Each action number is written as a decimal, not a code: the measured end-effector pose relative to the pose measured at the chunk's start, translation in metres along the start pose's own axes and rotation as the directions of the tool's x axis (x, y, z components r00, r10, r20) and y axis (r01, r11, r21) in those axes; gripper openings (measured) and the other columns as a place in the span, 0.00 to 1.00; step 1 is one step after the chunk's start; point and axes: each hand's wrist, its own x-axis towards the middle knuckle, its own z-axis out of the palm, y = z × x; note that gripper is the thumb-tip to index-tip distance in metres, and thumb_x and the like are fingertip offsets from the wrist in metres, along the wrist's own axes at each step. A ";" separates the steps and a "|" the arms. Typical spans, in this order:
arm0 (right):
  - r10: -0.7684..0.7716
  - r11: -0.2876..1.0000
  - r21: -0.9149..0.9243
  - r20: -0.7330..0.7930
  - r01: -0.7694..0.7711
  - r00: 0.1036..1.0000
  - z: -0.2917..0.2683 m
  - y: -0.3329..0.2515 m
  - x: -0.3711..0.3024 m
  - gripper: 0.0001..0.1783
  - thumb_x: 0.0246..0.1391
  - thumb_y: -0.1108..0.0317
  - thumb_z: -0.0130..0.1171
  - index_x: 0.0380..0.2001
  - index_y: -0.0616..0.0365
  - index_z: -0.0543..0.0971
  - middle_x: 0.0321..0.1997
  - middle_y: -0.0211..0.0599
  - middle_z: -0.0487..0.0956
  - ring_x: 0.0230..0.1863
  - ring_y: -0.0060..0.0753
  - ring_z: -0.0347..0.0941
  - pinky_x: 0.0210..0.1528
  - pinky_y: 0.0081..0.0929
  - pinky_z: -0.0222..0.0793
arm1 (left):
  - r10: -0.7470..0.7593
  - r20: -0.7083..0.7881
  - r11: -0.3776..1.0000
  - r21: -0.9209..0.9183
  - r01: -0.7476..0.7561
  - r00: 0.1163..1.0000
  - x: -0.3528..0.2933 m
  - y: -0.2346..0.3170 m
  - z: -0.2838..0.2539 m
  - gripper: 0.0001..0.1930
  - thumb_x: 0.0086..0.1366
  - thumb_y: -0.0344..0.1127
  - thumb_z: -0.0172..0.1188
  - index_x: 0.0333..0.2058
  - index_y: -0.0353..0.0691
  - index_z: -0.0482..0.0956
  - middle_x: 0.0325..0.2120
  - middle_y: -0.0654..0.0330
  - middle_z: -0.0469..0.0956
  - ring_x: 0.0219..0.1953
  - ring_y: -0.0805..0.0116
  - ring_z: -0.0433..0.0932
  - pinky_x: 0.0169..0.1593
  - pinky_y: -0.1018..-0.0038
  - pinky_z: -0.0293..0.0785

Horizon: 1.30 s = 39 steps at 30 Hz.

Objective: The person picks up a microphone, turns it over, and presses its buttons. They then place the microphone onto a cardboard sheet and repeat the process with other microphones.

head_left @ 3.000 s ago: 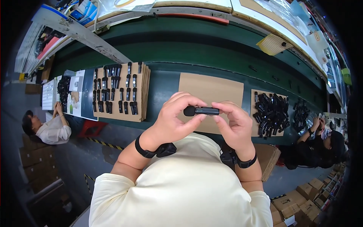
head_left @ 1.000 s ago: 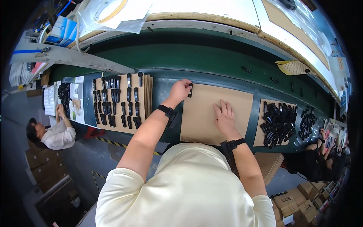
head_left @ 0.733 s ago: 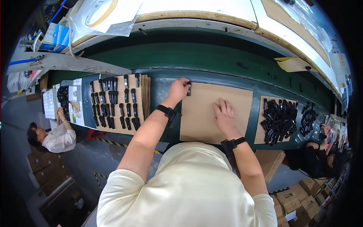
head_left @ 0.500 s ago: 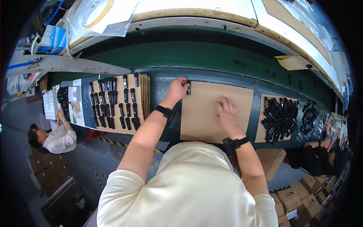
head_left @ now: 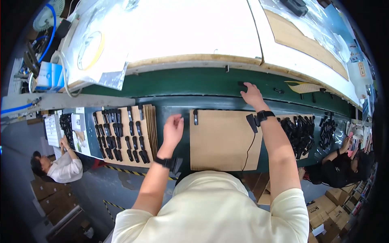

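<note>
On the green strip at the back of the bench, my right hand (head_left: 252,96) has its fingers closed at a small black stick-shaped part (head_left: 242,84), partly covered by the fingertips. My left hand (head_left: 173,130) is over the bench, left of the middle cardboard sheet (head_left: 223,141), its fingers loosely bent and holding nothing visible. A single black elongated part (head_left: 195,117) lies upright in the sheet's far left corner. Both wrists wear black straps with small devices; a cable hangs from the right one.
At left, rows of black parts lie on stacked cardboard (head_left: 150,133). Heaped black parts (head_left: 299,135) cover cardboard at right. Loose parts (head_left: 278,90) and a yellow perforated piece (head_left: 302,86) lie on the back strip. People (head_left: 60,166) work at either side. A white shelf overhangs the back.
My right hand has gone from the middle sheet to the black part on the back strip. My left hand has let go of the corner part and drawn back left. The view has shifted.
</note>
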 end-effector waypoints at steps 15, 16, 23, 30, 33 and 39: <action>-0.365 0.791 0.490 -0.101 0.366 0.925 -0.007 -0.037 -0.031 0.15 0.50 0.73 0.63 0.43 0.57 0.74 0.31 0.36 0.78 0.33 0.33 0.76 0.36 0.28 0.72 | 0.045 0.074 0.995 -0.092 -0.038 0.996 -0.032 0.079 -0.028 0.10 0.63 0.26 0.58 0.44 0.34 0.75 0.33 0.60 0.77 0.36 0.72 0.77 0.44 0.77 0.73; -0.375 0.744 0.577 -0.057 0.337 0.925 -0.019 -0.052 -0.056 0.15 0.50 0.75 0.63 0.42 0.58 0.75 0.32 0.36 0.78 0.33 0.28 0.75 0.36 0.25 0.71 | 0.152 0.070 0.985 -0.089 -0.146 0.986 -0.029 0.092 -0.027 0.12 0.60 0.25 0.59 0.44 0.34 0.75 0.34 0.57 0.77 0.38 0.67 0.77 0.45 0.75 0.73; -0.539 0.564 0.605 -0.246 0.562 0.806 -0.092 -0.102 -0.202 0.13 0.47 0.76 0.64 0.39 0.60 0.77 0.33 0.39 0.78 0.34 0.39 0.74 0.38 0.32 0.71 | 0.389 0.281 0.910 -0.262 -0.320 0.877 -0.038 0.181 -0.040 0.18 0.54 0.26 0.65 0.45 0.36 0.76 0.40 0.54 0.79 0.45 0.59 0.77 0.54 0.67 0.70; -0.575 0.521 0.538 -0.352 0.662 0.739 -0.105 -0.106 -0.257 0.15 0.44 0.79 0.65 0.38 0.61 0.78 0.35 0.39 0.78 0.37 0.39 0.74 0.41 0.31 0.69 | 0.592 0.279 0.802 -0.299 -0.518 0.756 -0.067 0.188 -0.054 0.17 0.51 0.26 0.68 0.41 0.36 0.78 0.35 0.57 0.81 0.39 0.61 0.79 0.58 0.60 0.67; -0.565 0.512 0.532 -0.382 0.674 0.731 -0.107 -0.108 -0.271 0.14 0.44 0.77 0.65 0.37 0.59 0.78 0.35 0.38 0.79 0.37 0.41 0.75 0.41 0.33 0.70 | 0.628 0.245 0.773 -0.307 -0.556 0.738 -0.078 0.195 -0.060 0.16 0.50 0.26 0.69 0.39 0.36 0.79 0.31 0.58 0.81 0.36 0.62 0.80 0.58 0.57 0.67; -0.527 0.456 0.662 -0.338 0.595 0.780 -0.112 -0.110 -0.290 0.14 0.45 0.77 0.65 0.37 0.60 0.77 0.35 0.37 0.79 0.37 0.36 0.75 0.41 0.30 0.70 | 0.705 0.208 0.708 -0.255 -0.658 0.678 -0.091 0.202 -0.067 0.14 0.49 0.24 0.69 0.37 0.36 0.79 0.29 0.59 0.80 0.32 0.64 0.79 0.58 0.58 0.67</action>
